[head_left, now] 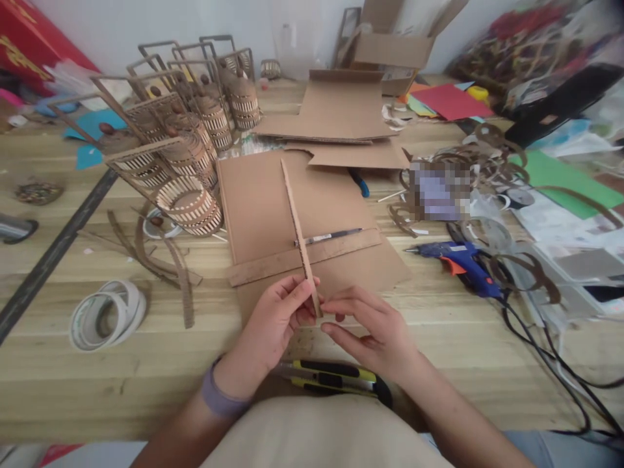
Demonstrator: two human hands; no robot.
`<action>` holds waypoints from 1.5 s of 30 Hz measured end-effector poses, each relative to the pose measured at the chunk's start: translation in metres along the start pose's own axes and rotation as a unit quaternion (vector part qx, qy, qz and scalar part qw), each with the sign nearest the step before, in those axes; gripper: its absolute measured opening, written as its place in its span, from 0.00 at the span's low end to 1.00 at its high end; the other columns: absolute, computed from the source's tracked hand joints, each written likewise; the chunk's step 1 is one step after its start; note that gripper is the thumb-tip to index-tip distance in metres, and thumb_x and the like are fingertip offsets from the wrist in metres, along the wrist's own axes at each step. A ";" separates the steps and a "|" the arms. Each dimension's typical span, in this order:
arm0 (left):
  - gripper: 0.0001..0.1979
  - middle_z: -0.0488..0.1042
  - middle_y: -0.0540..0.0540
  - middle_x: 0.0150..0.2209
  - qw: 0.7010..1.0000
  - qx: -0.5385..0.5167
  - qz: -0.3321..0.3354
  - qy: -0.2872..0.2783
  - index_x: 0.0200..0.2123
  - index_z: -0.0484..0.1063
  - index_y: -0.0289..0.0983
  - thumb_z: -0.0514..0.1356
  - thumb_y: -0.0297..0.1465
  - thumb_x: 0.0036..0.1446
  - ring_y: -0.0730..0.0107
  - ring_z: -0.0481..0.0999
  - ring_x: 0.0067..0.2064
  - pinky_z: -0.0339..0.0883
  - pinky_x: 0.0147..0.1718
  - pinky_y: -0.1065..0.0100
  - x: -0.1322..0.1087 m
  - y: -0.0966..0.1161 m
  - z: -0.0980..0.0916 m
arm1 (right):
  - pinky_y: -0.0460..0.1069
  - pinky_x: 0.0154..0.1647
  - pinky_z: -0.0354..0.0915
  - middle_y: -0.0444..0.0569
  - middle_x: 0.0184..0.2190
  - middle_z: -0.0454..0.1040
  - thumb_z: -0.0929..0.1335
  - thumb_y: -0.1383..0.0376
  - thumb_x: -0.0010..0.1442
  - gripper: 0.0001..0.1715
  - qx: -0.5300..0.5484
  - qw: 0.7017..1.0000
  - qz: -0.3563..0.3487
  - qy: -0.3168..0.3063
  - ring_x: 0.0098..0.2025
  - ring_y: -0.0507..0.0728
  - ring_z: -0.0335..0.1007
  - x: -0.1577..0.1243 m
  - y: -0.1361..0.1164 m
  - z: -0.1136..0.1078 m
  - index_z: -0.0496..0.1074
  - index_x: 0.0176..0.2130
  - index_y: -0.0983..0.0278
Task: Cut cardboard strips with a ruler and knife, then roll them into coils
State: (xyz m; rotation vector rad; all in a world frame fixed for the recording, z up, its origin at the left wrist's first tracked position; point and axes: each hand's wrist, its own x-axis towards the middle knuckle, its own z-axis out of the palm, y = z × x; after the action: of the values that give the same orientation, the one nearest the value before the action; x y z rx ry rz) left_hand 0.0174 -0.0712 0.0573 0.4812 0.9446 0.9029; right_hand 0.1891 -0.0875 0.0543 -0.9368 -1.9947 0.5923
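Observation:
A narrow cardboard strip (296, 221) points away from me, pinched near its lower end by the thumb and fingers of my left hand (283, 309). Beside that same end is my right hand (370, 328), thumb and forefinger apart. Its fingertips are close to the strip; whether they touch it I cannot tell. Beneath lies a large cardboard sheet (258, 208), with a wider cardboard strip (263, 265) across it and a pen (336, 235) lying near that strip. A yellow and black utility knife (336, 377) rests on the table just below my hands.
Several small handled baskets (190, 205) stand at the left, near loose cardboard strips (182, 279) and tape rolls (107, 315). A blue glue gun (461, 260) with a black cord lies at the right. Folded cardboard (341, 107) and coloured paper (453, 99) are farther back.

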 end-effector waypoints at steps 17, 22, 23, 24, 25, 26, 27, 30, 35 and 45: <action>0.24 0.71 0.55 0.22 0.999 0.028 0.011 0.015 0.34 0.69 0.35 0.76 0.40 0.39 0.75 0.74 0.23 0.68 0.23 0.74 0.008 -0.006 -0.002 | 0.48 0.30 0.69 0.47 0.32 0.79 0.67 0.72 0.61 0.10 -0.091 0.995 -0.025 0.042 0.30 0.52 0.74 -0.004 0.011 0.008 0.74 0.42 0.60; 0.22 0.72 0.55 0.22 0.997 0.054 0.045 0.025 0.34 0.68 0.36 0.74 0.39 0.42 0.75 0.74 0.23 0.68 0.23 0.74 0.007 -0.007 -0.003 | 0.46 0.29 0.69 0.45 0.31 0.78 0.67 0.72 0.61 0.09 -0.024 0.997 0.056 0.044 0.29 0.51 0.73 -0.004 0.006 0.011 0.74 0.39 0.60; 0.21 0.72 0.55 0.23 0.996 0.065 0.058 0.028 0.34 0.68 0.36 0.73 0.39 0.44 0.75 0.75 0.23 0.69 0.24 0.74 0.006 -0.007 -0.003 | 0.46 0.28 0.69 0.45 0.30 0.77 0.67 0.71 0.61 0.08 -0.009 0.996 0.073 0.043 0.29 0.51 0.73 -0.004 0.006 0.011 0.74 0.38 0.60; 0.20 0.72 0.55 0.23 0.994 0.077 0.071 0.033 0.34 0.68 0.36 0.72 0.38 0.45 0.75 0.75 0.24 0.69 0.25 0.73 0.006 -0.008 -0.003 | 0.45 0.27 0.68 0.44 0.28 0.76 0.66 0.71 0.61 0.08 0.002 0.995 0.088 0.040 0.28 0.50 0.72 -0.004 0.005 0.012 0.74 0.37 0.60; 0.19 0.72 0.55 0.24 0.992 0.092 0.084 0.039 0.34 0.68 0.36 0.72 0.38 0.46 0.75 0.75 0.24 0.70 0.25 0.73 0.006 -0.009 -0.003 | 0.45 0.26 0.67 0.43 0.27 0.75 0.66 0.71 0.61 0.08 0.008 0.994 0.101 0.039 0.27 0.50 0.71 -0.004 0.005 0.012 0.74 0.37 0.60; 0.18 0.72 0.55 0.24 0.989 0.108 0.095 0.045 0.35 0.68 0.37 0.71 0.37 0.47 0.74 0.76 0.24 0.71 0.26 0.72 0.005 -0.009 -0.003 | 0.45 0.25 0.66 0.43 0.26 0.74 0.66 0.71 0.61 0.08 0.011 0.993 0.113 0.037 0.26 0.50 0.70 -0.004 0.004 0.013 0.74 0.36 0.60; 0.17 0.72 0.55 0.25 0.985 0.124 0.105 0.051 0.35 0.68 0.37 0.71 0.37 0.48 0.74 0.76 0.25 0.71 0.27 0.72 0.005 -0.009 -0.003 | 0.44 0.24 0.65 0.42 0.25 0.73 0.66 0.71 0.61 0.08 0.011 0.992 0.124 0.035 0.25 0.50 0.69 -0.004 0.004 0.013 0.75 0.35 0.60; 0.16 0.72 0.55 0.26 0.977 0.164 0.122 0.062 0.34 0.67 0.38 0.70 0.37 0.49 0.73 0.77 0.25 0.72 0.27 0.70 0.003 -0.010 -0.002 | 0.44 0.22 0.62 0.41 0.23 0.72 0.66 0.70 0.61 0.09 0.007 0.988 0.155 0.029 0.24 0.49 0.67 -0.004 0.004 0.014 0.75 0.33 0.60; 0.16 0.71 0.54 0.25 0.968 0.198 0.138 0.064 0.33 0.66 0.38 0.69 0.38 0.49 0.72 0.77 0.25 0.72 0.27 0.70 0.001 -0.009 -0.002 | 0.44 0.22 0.61 0.40 0.21 0.70 0.66 0.70 0.58 0.09 0.001 0.985 0.172 0.019 0.22 0.49 0.64 -0.004 0.005 0.015 0.73 0.29 0.60; 0.15 0.72 0.55 0.26 0.974 0.187 0.119 0.053 0.35 0.68 0.37 0.68 0.36 0.49 0.73 0.77 0.25 0.73 0.27 0.71 0.001 -0.009 -0.001 | 0.44 0.23 0.58 0.39 0.21 0.67 0.65 0.71 0.57 0.09 0.029 0.984 0.173 -0.004 0.23 0.49 0.62 -0.003 0.008 0.013 0.70 0.27 0.61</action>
State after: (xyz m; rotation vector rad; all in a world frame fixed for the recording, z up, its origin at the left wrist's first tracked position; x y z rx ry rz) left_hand 0.0207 -0.0751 0.0495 0.8903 1.1796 0.9753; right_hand 0.1823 -0.0859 0.0399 -1.2580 -1.8223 0.8408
